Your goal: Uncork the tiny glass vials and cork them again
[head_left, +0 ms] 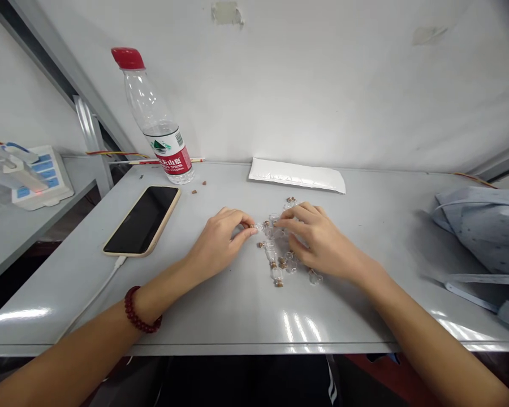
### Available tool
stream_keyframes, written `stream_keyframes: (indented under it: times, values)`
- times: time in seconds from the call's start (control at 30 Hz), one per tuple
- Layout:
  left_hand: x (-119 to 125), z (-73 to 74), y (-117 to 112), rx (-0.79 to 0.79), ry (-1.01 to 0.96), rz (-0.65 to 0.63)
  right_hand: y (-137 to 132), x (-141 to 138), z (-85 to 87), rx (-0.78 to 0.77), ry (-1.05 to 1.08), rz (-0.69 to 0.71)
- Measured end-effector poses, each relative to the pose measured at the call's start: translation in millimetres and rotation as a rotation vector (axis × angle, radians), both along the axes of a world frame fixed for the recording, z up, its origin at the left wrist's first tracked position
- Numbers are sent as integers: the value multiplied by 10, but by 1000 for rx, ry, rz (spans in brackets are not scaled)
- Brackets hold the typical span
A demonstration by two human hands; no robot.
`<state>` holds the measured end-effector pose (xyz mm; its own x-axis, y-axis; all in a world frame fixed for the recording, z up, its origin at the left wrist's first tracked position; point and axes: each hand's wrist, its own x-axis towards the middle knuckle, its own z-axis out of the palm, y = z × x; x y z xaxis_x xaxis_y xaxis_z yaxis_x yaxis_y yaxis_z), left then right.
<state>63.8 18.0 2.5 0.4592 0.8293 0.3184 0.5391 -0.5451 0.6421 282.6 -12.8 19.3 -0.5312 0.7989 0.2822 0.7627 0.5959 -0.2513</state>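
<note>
A scatter of several tiny clear glass vials with cork stoppers lies in the middle of the grey table. My left hand rests on the table with its fingers pinched on one small vial at the cluster's left edge. My right hand lies over the right side of the cluster, fingers curled and pressed down on the vials beneath it. The fingertips of both hands almost meet. A dark red bead bracelet circles my left wrist.
A phone lies screen-up at the left on a white cable. A plastic water bottle with a red cap stands behind it, with loose corks nearby. A white packet lies at the back, grey fabric at the right.
</note>
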Motion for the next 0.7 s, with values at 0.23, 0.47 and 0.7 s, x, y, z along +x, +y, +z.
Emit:
stream_keyframes:
  times: [0.23,0.47,0.7]
  values:
    - [35,67,-100,-155,-170,-98,-39,-107,-27,-56,291,131]
    - [63,26,-136,-331,-292,-37,-46,-135,-17,-106,388,135]
    - [127,2,-153,-192,-352,-44,-32,-166,-17,102,105,114]
